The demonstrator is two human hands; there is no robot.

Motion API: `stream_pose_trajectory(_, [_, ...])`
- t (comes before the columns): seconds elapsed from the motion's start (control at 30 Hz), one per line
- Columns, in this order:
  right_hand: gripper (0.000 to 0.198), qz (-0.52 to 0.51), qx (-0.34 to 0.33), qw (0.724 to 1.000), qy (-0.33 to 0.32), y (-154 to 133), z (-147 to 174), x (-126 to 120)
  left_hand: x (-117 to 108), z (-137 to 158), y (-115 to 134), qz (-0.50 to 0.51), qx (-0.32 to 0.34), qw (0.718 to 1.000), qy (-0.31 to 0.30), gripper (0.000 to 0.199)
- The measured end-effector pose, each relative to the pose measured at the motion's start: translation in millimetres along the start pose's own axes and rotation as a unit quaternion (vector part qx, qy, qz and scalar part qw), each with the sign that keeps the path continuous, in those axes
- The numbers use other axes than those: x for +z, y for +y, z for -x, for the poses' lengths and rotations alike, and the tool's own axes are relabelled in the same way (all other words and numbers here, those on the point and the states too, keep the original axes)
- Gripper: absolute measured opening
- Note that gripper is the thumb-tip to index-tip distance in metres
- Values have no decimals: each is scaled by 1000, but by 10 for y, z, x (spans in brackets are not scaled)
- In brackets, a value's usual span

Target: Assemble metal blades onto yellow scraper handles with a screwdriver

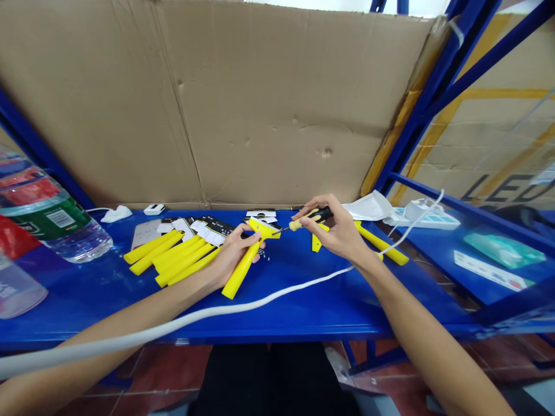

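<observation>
My left hand (236, 248) is closed around a yellow scraper (240, 273), gripping it near its wide head, with the handle slanting down toward me. In my right hand (336, 231) is a screwdriver (319, 214) with a black and cream handle. Its tip points left and meets the end of the scraper's head; whether it sits in a screw I cannot tell. Small screws (266, 254) lie on the blue shelf just beside my left fingers. A loose yellow scraper head part (319, 237) rests under my right hand.
Several yellow scrapers (182, 254) with black and white cards lie at left. Another yellow handle (384, 245) is at right. A white cable (269, 299) crosses the blue shelf (295, 318) in front. Water bottle (56, 214) stands left, power strip (427, 219) right, cardboard (277, 104) behind.
</observation>
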State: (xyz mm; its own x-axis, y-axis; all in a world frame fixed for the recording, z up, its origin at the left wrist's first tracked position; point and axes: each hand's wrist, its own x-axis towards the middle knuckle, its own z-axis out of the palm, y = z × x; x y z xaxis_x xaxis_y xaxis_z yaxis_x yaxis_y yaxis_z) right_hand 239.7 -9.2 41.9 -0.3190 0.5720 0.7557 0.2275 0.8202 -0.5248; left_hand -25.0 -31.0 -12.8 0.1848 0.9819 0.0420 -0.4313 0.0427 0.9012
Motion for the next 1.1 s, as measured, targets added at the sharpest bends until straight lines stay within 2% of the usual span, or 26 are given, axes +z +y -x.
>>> stream_pose_trajectory(0.17, [27, -63, 13, 997, -52, -52, 5, 1, 4, -9, 3, 13, 5, 1000, 16, 48])
stream_pose_trajectory(0.4, [33, -18, 3, 1000, -7, 10, 5, 8, -4, -26, -30, 2, 7, 1000, 5, 49])
stream_pose_trajectory(0.5, [29, -7, -8, 1000, -17, -19, 13, 2, 9, -16, -17, 0, 9, 1000, 1, 48])
stream_pose_trajectory(0.63, [33, -40, -16, 998, -37, -17, 11, 25, 10, -21, -2, 8, 13, 1000, 13, 48])
stream_pose_trajectory(0.77, [38, -21, -17, 1000, -9, 41, 8, 41, 13, -16, 0, 11, 7, 1000, 17, 49])
stream_pose_trajectory(0.87, [31, 12, -17, 1000, 9, 33, 12, 25, 21, 2, -2, 8, 1, 1000, 8, 49])
stream_pose_trajectory(1.1, [27, -40, 2, 999, -32, -2, 15, 5, -3, -10, -8, 11, 11, 1000, 13, 47])
